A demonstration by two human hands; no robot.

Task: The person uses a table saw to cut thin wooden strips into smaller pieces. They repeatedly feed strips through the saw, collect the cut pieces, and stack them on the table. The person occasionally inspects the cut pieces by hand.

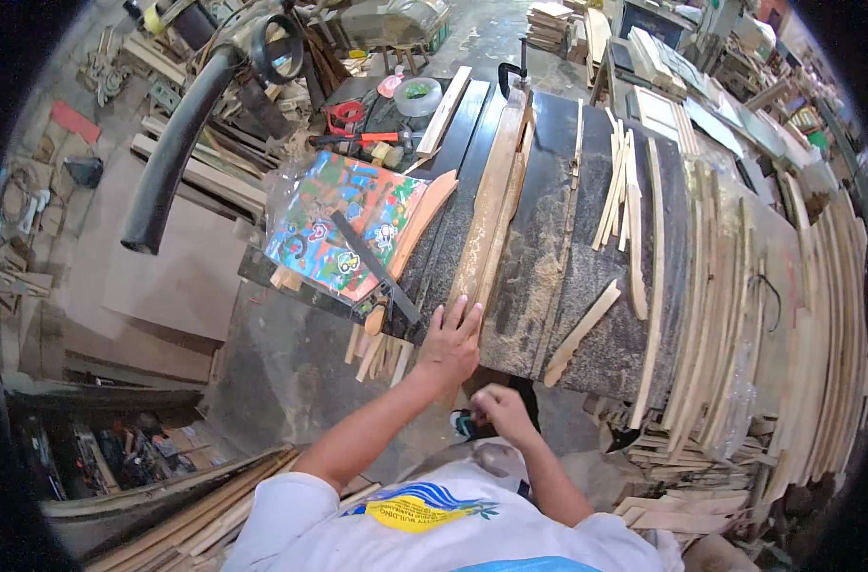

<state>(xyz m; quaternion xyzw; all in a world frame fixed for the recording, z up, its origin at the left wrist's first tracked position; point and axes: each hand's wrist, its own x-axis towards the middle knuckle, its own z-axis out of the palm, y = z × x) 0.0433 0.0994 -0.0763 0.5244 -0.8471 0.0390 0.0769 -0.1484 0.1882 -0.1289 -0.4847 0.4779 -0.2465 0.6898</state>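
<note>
My left hand [451,343] lies flat on the near end of a long wooden board [485,214], its fingers stretched along the wood. The board runs away from me across a dark, sawdust-strewn workbench [598,278]. A black clamp [512,76] stands at the board's far end. A narrower wooden strip [516,191] lies against the board's right side. Just past the bench's near edge, my right hand [503,412] is held in front of my body with its fingers curled. What those fingers hold, if anything, is hidden.
Left of the board lie a carpenter's square [375,267], a colourful printed sheet [343,214], a curved wooden piece [423,221] and a tape roll [418,96]. Thin wood strips [617,186] lie on the right; long slats [806,334] are stacked beyond. A black pipe [181,148] hangs upper left.
</note>
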